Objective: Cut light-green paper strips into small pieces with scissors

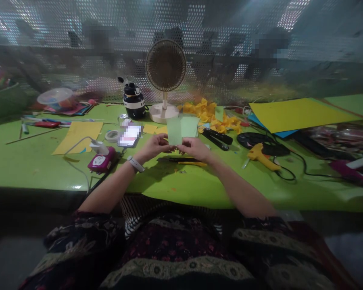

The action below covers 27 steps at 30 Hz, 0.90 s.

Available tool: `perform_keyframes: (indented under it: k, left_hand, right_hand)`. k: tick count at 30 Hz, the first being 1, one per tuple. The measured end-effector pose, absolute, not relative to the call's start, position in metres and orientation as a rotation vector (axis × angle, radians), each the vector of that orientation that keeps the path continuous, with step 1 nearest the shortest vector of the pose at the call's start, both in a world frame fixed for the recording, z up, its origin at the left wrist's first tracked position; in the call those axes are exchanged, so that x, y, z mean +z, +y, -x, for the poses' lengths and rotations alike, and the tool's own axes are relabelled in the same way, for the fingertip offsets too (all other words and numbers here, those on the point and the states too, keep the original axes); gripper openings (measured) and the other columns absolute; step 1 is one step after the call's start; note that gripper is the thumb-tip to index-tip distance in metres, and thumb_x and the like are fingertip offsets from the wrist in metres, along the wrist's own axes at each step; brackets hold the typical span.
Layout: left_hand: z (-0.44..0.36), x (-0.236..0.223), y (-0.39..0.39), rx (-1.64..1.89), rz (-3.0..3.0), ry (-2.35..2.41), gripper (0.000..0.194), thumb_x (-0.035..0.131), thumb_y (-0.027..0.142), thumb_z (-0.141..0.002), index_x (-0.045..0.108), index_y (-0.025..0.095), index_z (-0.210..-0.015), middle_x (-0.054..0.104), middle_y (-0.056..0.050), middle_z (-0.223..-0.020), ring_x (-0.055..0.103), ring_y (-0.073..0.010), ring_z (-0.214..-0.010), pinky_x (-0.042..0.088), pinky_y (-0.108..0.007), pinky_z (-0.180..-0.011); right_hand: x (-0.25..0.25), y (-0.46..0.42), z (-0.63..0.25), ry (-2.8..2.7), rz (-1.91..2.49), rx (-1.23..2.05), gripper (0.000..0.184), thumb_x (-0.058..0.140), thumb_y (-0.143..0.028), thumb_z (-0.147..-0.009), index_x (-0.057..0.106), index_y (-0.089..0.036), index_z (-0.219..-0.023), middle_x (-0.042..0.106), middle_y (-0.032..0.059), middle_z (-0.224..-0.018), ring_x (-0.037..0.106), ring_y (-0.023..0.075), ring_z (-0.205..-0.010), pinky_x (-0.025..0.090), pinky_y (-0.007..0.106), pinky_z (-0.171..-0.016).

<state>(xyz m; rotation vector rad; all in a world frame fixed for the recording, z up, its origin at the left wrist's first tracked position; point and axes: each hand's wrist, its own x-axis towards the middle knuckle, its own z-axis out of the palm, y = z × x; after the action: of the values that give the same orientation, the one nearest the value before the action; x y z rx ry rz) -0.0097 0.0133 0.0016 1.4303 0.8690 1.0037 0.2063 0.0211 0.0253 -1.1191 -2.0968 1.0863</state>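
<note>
Between my hands a small light green sheet of paper [174, 131] stands upright, pinched along its lower edge. My left hand [157, 147], with a pale band on the wrist, grips its left side. My right hand [196, 148] closes on the lower right corner. More pale green paper [189, 125] lies right behind the sheet. Under my hands a yellow and black cutter knife [187, 162] rests on the green table [157, 185]. A black stapler [216, 138] lies just right of my right hand. Crumpled orange-yellow paper pieces [201, 110] are heaped behind.
A fan [165, 66] and a dark bottle [133, 102] stand at the back. Left are a phone [130, 134], a tape roll [111, 136] and a purple power socket [102, 160]. A yellow glue gun [263, 156] with its cord and large yellow sheets [302, 113] lie right.
</note>
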Motion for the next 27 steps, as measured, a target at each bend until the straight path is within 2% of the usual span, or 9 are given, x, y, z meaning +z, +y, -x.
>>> perform_keyframes:
  k: [4, 9, 15, 18, 23, 27]
  left_hand:
    - [0.011, -0.001, 0.015, 0.998, -1.44, 0.851, 0.038, 0.088, 0.023, -0.071, 0.067, 0.013, -0.101, 0.079, -0.007, -0.082, 0.075, -0.0158, -0.076, 0.06, -0.031, -0.076]
    - [0.016, -0.002, 0.019, 1.04, -1.427, 0.856, 0.038, 0.088, 0.025, -0.073, 0.068, 0.011, -0.102, 0.079, -0.009, -0.083, 0.076, -0.0173, -0.077, 0.061, -0.032, -0.077]
    - [0.017, -0.001, 0.019, 1.028, -1.397, 0.868, 0.034, 0.087, 0.022, -0.074, 0.07, 0.013, -0.102, 0.079, -0.009, -0.083, 0.076, -0.018, -0.078, 0.062, -0.034, -0.079]
    - [0.014, 0.002, 0.015, 1.017, -1.376, 0.878, 0.034, 0.087, 0.021, -0.074, 0.07, 0.013, -0.102, 0.079, -0.009, -0.084, 0.077, -0.0184, -0.078, 0.062, -0.034, -0.079]
    - [0.012, 0.006, 0.012, 0.983, -1.359, 0.885, 0.045, 0.089, 0.024, -0.073, 0.067, 0.013, -0.11, 0.08, -0.009, -0.086, 0.077, -0.0201, -0.081, 0.063, -0.034, -0.077]
    - [0.011, 0.003, 0.013, 0.982, -1.35, 0.891, 0.055, 0.09, 0.02, -0.07, 0.063, 0.012, -0.116, 0.08, -0.009, -0.086, 0.077, -0.0197, -0.079, 0.062, -0.034, -0.076]
  right_hand:
    - [0.03, 0.022, -0.21, -2.082, 1.092, 1.224, 0.013, 0.069, -0.024, -0.088, 0.064, -0.018, -0.078, 0.071, 0.0019, -0.076, 0.066, 0.0145, -0.071, 0.053, 0.028, -0.072]
    - [0.041, 0.028, -0.222, -2.025, 1.149, 1.316, 0.01, 0.066, -0.013, -0.089, 0.065, -0.016, -0.079, 0.071, 0.0024, -0.074, 0.066, 0.0131, -0.07, 0.055, 0.028, -0.073]
    - [0.044, 0.027, -0.22, -1.939, 1.237, 1.274, 0.012, 0.069, -0.021, -0.092, 0.067, -0.015, -0.081, 0.074, 0.0049, -0.079, 0.067, 0.0128, -0.068, 0.055, 0.03, -0.074]
    - [0.043, 0.021, -0.214, -1.934, 1.217, 1.288, 0.015, 0.066, -0.018, -0.094, 0.066, -0.015, -0.079, 0.073, 0.0044, -0.077, 0.065, 0.012, -0.066, 0.055, 0.03, -0.074]
    - [0.042, 0.017, -0.209, -1.975, 1.138, 1.265, 0.016, 0.064, -0.011, -0.092, 0.063, -0.016, -0.078, 0.068, 0.0002, -0.071, 0.064, 0.0113, -0.066, 0.052, 0.026, -0.069]
    - [0.038, 0.017, -0.207, -2.042, 1.118, 1.162, 0.015, 0.062, -0.012, -0.092, 0.062, -0.018, -0.078, 0.066, -0.0015, -0.068, 0.063, 0.0123, -0.064, 0.05, 0.026, -0.066]
